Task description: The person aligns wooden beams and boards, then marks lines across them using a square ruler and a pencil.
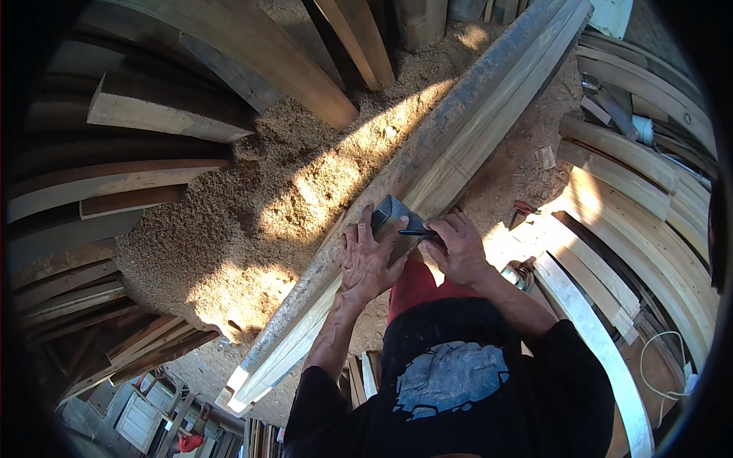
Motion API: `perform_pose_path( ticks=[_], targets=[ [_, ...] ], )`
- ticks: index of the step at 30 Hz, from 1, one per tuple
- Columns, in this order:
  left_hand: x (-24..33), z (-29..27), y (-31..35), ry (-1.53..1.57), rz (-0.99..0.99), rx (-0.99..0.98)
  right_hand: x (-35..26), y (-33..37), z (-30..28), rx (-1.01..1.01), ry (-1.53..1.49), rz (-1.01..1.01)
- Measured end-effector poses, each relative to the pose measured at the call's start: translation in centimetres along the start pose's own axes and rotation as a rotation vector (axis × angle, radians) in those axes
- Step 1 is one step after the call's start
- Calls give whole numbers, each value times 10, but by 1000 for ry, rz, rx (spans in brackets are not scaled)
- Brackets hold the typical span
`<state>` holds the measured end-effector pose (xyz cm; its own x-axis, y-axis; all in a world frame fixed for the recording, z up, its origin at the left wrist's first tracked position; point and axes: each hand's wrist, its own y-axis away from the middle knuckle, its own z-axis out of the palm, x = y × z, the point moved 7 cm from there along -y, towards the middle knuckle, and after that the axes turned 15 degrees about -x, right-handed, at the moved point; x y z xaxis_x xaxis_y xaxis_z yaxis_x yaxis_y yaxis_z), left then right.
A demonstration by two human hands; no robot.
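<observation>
A long squared timber beam runs diagonally in front of me, from far right to near left, with thin marked lines across its top. My left hand rests over the beam, its fingers around the near side of a dark grey rectangular block lying on the wood. My right hand pinches a slim black pen-like marking tool, which lies across the block's near end and points left. Part of the block is covered by my fingers, so its exact kind is unclear.
Sawdust heaps up left of the beam. Planks lean along the left, and stacked boards lie at right. A red-handled tool is on the ground at right. A person in red appears at lower left.
</observation>
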<state>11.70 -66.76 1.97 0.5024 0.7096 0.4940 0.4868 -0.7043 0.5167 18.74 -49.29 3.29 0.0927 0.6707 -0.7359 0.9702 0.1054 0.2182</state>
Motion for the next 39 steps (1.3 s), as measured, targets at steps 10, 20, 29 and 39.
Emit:
perform_pose_path(
  ticks=[10,20,29,39],
  targets=[
    [1,0,-1,-8,-12,9,1,-2,-1,11,-56,-15],
    [0,-1,-2,-1,-11,3,2,-3,-2,-2,-56,-5],
    [1,-3,-3,39,-4,-23,5,-1,-20,32,-129,74],
    [0,-4,-1,52,3,-44,-7,-17,-64,175,-373,-77]
  ],
)
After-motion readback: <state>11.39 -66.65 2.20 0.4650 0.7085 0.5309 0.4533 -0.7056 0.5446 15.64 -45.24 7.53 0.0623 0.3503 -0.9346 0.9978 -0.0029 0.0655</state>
